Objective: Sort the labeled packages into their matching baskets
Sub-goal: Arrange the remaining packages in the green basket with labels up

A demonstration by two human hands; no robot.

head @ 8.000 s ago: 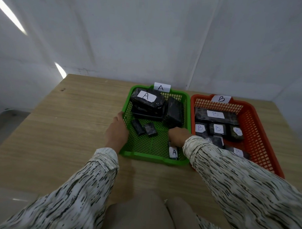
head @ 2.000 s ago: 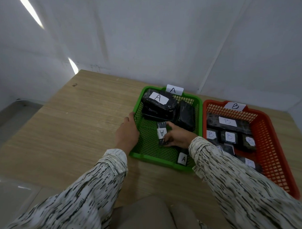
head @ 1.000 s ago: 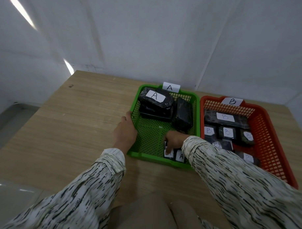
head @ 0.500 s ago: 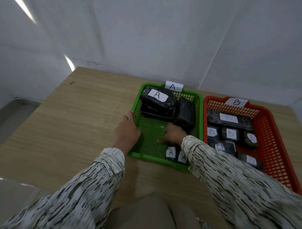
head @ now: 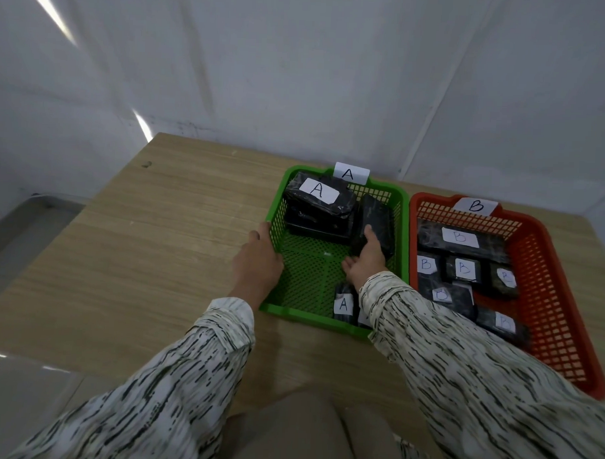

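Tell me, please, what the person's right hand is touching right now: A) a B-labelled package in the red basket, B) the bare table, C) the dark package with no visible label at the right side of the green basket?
C: the right hand reaches into the green basket and lies on the unlabelled dark package by its right wall.

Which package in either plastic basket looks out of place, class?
One does: the black wrapped package at the right wall of the green basket shows no label and stands tilted, under the right hand. Packages with readable labels match their baskets; the left hand rests on the rim.
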